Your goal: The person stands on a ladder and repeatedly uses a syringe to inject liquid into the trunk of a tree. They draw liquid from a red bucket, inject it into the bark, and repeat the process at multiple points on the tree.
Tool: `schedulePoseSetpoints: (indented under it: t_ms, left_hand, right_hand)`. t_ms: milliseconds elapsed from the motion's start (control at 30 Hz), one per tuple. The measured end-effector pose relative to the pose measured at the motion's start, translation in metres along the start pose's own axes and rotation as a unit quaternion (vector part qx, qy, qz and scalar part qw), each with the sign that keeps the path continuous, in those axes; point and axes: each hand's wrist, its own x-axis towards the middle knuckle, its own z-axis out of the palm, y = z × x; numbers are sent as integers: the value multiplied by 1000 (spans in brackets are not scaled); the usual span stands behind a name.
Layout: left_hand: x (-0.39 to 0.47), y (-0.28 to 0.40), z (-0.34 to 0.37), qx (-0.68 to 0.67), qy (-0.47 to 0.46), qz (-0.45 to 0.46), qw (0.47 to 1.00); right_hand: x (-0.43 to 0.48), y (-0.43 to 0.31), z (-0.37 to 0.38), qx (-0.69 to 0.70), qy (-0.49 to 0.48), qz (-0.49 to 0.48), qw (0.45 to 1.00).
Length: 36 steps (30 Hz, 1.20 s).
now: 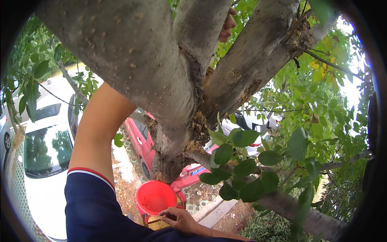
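Observation:
A thick grey tree trunk [130, 57] fills the upper middle and forks into several limbs. My left arm passes behind the trunk. Fingers of my left hand [227, 25] show past the far edge of the middle limb [201, 24], curled against it; the palm is hidden. Low in the view, my right hand [183, 220] hovers by the near rim of a red plastic bucket [155, 195]. Its fingers are loosely bent, with a gap to the thumb and nothing visible between them. The bucket's inside shows only faint dark specks.
The bucket is at a yellow slatted step [157, 224], seemingly part of a ladder. Leafy twigs [245, 163] and a lower branch [299, 214] spread to the right. Crumbly brown matter [198, 127] lines the fork. Below stand a white car [45, 193] and a red car [140, 136].

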Motion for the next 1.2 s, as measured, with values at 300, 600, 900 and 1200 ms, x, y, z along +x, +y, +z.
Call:
schedulePoseSetpoints:
  t_ms: [300, 600, 900, 1200]
  left_hand:
    - [-44, 33, -27, 111, 58, -2, 992]
    - [-195, 65, -60, 278, 309, -39, 909]
    - [-426, 5, 75, 343, 94, -394, 848]
    - [-487, -79, 92, 288, 55, -336, 895]
  right_hand:
    - [-4, -3, -3, -40, -15, 14, 999]
    - [0, -2, -11, -67, 6, 1, 998]
    - [26, -26, -30, -33, 133, -92, 986]
    - [48, -7, -36, -205, 88, -84, 971]
